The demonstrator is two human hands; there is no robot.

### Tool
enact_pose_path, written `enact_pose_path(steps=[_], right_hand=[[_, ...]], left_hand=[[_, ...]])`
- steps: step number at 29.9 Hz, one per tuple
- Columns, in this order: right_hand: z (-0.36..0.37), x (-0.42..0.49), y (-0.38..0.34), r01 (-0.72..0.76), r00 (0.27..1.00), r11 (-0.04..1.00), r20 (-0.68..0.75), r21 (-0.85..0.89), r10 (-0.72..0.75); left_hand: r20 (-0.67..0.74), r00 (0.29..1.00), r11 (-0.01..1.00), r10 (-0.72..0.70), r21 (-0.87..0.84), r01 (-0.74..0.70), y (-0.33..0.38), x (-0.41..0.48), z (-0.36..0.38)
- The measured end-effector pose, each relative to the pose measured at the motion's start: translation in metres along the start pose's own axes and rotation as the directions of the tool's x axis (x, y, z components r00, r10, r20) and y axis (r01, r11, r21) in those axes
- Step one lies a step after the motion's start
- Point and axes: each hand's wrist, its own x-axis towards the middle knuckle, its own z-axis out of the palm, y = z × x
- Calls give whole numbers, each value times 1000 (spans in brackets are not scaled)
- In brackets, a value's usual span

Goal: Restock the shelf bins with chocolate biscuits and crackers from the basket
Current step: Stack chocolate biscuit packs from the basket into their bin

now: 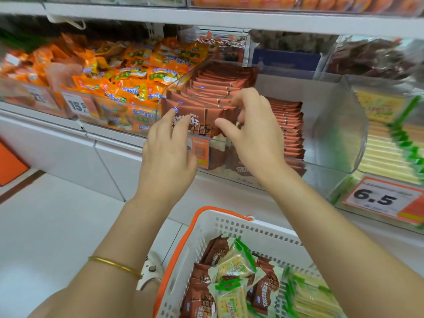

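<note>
A clear shelf bin (339,125) holds upright rows of brown chocolate biscuit packs (206,88). My left hand (167,148) touches the front pack (199,120) with fairly straight fingers at its left side. My right hand (254,129) is at the same front packs, fingers curled over their top edge and thumb in front, pinching them. Below, a white basket (229,223) with an orange handle (181,249) holds more brown chocolate packs (199,292) mixed with green-and-white cracker packs (234,265). A second bin at the right carries stacked cracker packs (387,152).
Orange snack packs (128,83) fill the bin to the left. Dark packs sit in bins behind on the right (371,58). A price tag reading 6.5 (380,198) hangs on the cracker bin. A white shelf (160,14) runs overhead; white cabinet fronts (68,152) stand below.
</note>
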Motion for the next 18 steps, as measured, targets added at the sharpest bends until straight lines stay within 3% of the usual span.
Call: enact_pose_path(steps=[2, 4, 7, 9, 11, 14, 16, 18], right_hand=[[-15, -11, 6, 28, 999, 997, -31, 69, -26], [-30, -28, 13, 62, 997, 994, -53, 93, -58], [-48, -66, 38, 77, 997, 994, -2, 81, -78], [-52, -96, 65, 27, 993, 999, 111, 38, -31], [-46, -129, 102, -67, 951, 996, 299, -52, 80], [-31, -180, 161, -171, 737, 960, 618, -222, 274], [-19, -210, 188, -205, 557, 936, 752, -287, 352], [-8, -231, 203, -215, 440, 926, 815, -311, 376]], left_hand=[[-104, 993, 998, 64, 10, -63, 16, -9, -4], [-85, 985, 987, 153, -34, -156, 37, -23, -4], [177, 940, 956, 293, -71, -284, 63, -51, 15], [486, 816, 947, 312, -88, -309, 70, -71, 35], [737, 605, 924, 302, -71, -375, 71, -93, 55], [895, 353, 873, 273, -76, -482, 75, -120, 79], [930, 272, 878, 245, -93, -470, 76, -131, 90], [942, 252, 875, 224, -81, -478, 75, -136, 96]])
